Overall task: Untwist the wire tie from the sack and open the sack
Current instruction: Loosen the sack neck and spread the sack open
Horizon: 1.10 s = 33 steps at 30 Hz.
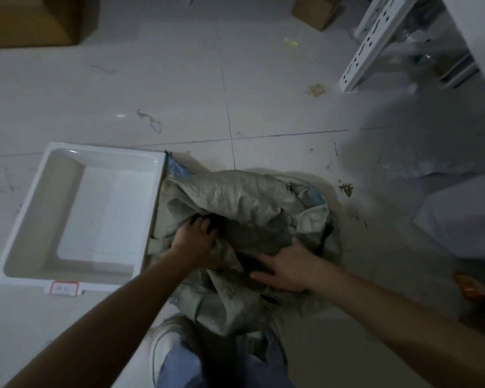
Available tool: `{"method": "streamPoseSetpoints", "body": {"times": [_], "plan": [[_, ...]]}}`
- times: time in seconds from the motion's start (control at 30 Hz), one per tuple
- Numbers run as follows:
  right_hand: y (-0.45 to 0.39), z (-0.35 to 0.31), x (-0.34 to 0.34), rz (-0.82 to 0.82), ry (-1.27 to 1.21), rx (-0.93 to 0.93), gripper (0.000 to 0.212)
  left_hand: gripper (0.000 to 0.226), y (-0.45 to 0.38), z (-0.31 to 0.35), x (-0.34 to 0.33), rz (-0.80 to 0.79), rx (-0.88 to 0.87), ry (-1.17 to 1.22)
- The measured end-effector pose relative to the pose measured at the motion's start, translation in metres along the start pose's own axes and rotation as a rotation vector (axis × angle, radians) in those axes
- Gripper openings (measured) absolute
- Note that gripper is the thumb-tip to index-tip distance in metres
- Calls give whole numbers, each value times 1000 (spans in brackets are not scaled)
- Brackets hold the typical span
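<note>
The crumpled grey sack (241, 217) lies on the floor (263, 93) beside a white tray (25, 219). The left hand (198, 242) grips a fold, fingers curled; the right hand (284, 268) presses flat, fingers spread, on the fabric.

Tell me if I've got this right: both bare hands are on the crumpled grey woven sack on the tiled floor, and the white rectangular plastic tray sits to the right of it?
Not quite. The head view shows the white rectangular plastic tray to the left of the crumpled grey woven sack, touching its edge. The rest holds: the left hand and the right hand are both on the sack, on the tiled floor.
</note>
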State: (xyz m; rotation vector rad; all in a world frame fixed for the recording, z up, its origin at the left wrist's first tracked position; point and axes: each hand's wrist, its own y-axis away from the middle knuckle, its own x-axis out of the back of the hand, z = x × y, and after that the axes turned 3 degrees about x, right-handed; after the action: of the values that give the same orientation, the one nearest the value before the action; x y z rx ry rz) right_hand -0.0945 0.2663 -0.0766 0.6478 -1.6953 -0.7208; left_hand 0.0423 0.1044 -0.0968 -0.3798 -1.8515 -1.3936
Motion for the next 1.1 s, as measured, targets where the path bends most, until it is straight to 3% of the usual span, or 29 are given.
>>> {"method": "streamPoseSetpoints", "body": {"times": [0.1, 0.2, 0.33, 0.43, 0.53, 0.63, 0.73, 0.8, 0.97, 1.1], "plan": [[7, 26, 2, -144, 9, -67, 84, 107, -5, -31, 3, -87, 26, 54], [11, 63, 0, -270, 119, -126, 96, 110, -3, -56, 15, -173, 42, -75], [21, 98, 14, -190, -18, -128, 69, 94, 2, -57, 35, -320, 0, -235], [13, 86, 35, 61, -165, -30, 47, 66, 1, -36, 41, -176, -97, -153], [-10, 62, 51, 322, -191, 41, 63, 45, -6, -10, 53, 179, -133, -56], [-40, 50, 65, 337, -110, -99, 96, 50, -21, 1, 61, 346, -96, -187], [-60, 53, 65, 189, -103, -254, 129, 78, -36, -9, 52, 251, 34, -312], [-65, 61, 59, 165, -153, -310, 139, 86, -46, -19, 42, 208, 100, -343], [-57, 103, 51, 236, -433, -392, 134, 93, -55, -51, 32, 114, 211, -316], [-50, 123, 60, 244, -432, -418, 127, 86, -52, -47, 38, 54, 197, -369]]}}
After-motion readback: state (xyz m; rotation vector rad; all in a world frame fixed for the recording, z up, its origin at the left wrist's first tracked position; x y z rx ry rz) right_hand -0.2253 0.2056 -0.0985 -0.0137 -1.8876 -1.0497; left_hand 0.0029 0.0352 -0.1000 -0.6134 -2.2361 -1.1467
